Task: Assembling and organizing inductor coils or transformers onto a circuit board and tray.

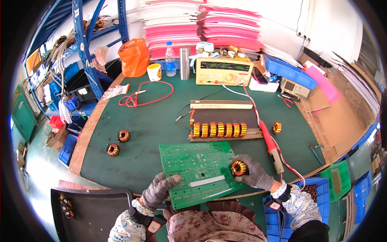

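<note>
A green printed circuit board (197, 159) is tilted over the front edge of the bench. My left hand (159, 190), in a grey glove, grips its left edge with the thumb on top. In my gloved right hand (256, 173) is a copper-wound toroidal coil (239, 167), held at the board's right edge. Whether the coil touches the board I cannot tell. Beyond the board, a row of several yellow-orange coils (220, 130) stands on a flat fixture. Two loose coils, one of them the nearer coil (113, 150), lie to the left. Another coil (277, 127) lies right of the fixture.
A red test probe (266, 137) with its cable lies right of the fixture. Behind stand a beige bench instrument (223, 71), a steel flask (184, 63), a bottle and a mug (154, 72). Pliers (316, 152) lie right. A black tray (92, 209) and blue bin (322, 189) flank me.
</note>
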Demonstrator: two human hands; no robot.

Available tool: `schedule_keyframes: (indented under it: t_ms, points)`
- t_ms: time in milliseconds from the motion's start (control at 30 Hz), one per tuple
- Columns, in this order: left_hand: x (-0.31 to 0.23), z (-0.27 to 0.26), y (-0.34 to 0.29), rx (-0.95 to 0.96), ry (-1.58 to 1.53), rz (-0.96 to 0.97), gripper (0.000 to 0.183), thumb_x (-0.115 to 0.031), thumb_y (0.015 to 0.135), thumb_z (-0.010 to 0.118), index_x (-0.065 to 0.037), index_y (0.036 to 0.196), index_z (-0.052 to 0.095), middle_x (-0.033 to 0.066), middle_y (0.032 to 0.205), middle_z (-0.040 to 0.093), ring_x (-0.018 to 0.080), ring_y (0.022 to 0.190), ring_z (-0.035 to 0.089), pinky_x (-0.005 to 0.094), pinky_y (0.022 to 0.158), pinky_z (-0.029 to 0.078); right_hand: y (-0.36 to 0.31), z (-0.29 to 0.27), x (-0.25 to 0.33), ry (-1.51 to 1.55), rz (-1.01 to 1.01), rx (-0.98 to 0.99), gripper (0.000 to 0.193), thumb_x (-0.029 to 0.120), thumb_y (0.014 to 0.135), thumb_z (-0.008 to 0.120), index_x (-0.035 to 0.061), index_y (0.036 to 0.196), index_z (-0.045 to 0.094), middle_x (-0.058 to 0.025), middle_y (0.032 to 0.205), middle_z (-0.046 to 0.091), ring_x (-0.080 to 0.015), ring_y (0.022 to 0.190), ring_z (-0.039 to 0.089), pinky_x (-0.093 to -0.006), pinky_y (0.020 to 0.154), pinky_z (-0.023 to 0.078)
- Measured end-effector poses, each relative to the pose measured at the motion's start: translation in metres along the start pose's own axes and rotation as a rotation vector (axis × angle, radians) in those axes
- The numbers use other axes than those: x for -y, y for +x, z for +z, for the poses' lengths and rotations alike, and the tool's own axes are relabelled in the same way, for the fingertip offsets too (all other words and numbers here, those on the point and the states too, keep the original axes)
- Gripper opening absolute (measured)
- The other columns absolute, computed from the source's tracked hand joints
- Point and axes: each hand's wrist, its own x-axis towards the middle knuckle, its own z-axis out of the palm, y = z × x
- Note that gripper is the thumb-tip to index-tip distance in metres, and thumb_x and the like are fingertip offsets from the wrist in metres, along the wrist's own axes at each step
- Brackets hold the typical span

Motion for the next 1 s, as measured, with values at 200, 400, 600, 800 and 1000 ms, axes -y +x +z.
schedule_keyframes:
  t_ms: [200,400,600,800,1000]
  points:
    - [-0.001,-0.003,-0.001,-0.044,-0.026,-0.035,0.032,-0.025,0.085,0.061,0.000,0.106,0.059,0.0043,0.089,0.064,0.0108,0.077,0.059,0.0251,0.065,0.049,0.013,-0.058,-0.018,0.312,0.137,-0.504,0.050,0.005,0.066,0.069,0.0043,0.111,0.046,-0.0084,0.104,0.051,-0.0175,0.098,0.051,-0.0325,0.085,0.044]
    - [-0.001,0.002,0.007,-0.034,-0.012,0.030,0.032,-0.025,0.084,0.061,-0.001,0.105,0.059,0.0043,0.087,0.064,0.0101,0.073,0.060,0.0235,0.061,0.049,-0.006,-0.156,-0.139,-0.712,0.371,-0.752,0.053,-0.002,0.066,0.066,0.0077,0.114,0.047,-0.0133,0.101,0.059,-0.0303,0.098,0.058,-0.0360,0.086,0.046]
    - [0.003,-0.004,0.006,-0.049,-0.013,0.005,0.031,-0.026,0.085,0.060,-0.001,0.104,0.060,0.0043,0.085,0.064,0.0099,0.072,0.059,0.0240,0.061,0.049,0.003,-0.143,-0.166,-0.653,0.470,-0.543,0.056,-0.003,0.066,0.065,0.0107,0.117,0.049,-0.0155,0.107,0.059,-0.0344,0.102,0.056,-0.0374,0.088,0.045]
    - [0.001,-0.004,0.004,-0.060,-0.025,-0.001,0.032,-0.025,0.085,0.061,-0.001,0.105,0.060,0.0046,0.087,0.064,0.0102,0.074,0.059,0.0242,0.062,0.048,0.005,-0.138,-0.168,-0.617,0.353,-0.506,0.058,-0.002,0.067,0.066,0.0116,0.120,0.047,-0.0175,0.110,0.057,-0.0366,0.103,0.054,-0.0402,0.090,0.043]
    - [-0.002,-0.004,0.003,-0.005,-0.016,-0.001,0.033,-0.025,0.085,0.061,-0.001,0.108,0.059,0.0048,0.092,0.064,0.0111,0.079,0.059,0.0257,0.068,0.049,-0.001,-0.141,-0.171,-0.685,0.401,-0.491,0.065,0.003,0.066,0.068,0.0126,0.124,0.043,-0.0154,0.114,0.054,-0.0371,0.107,0.050,-0.0421,0.092,0.040]
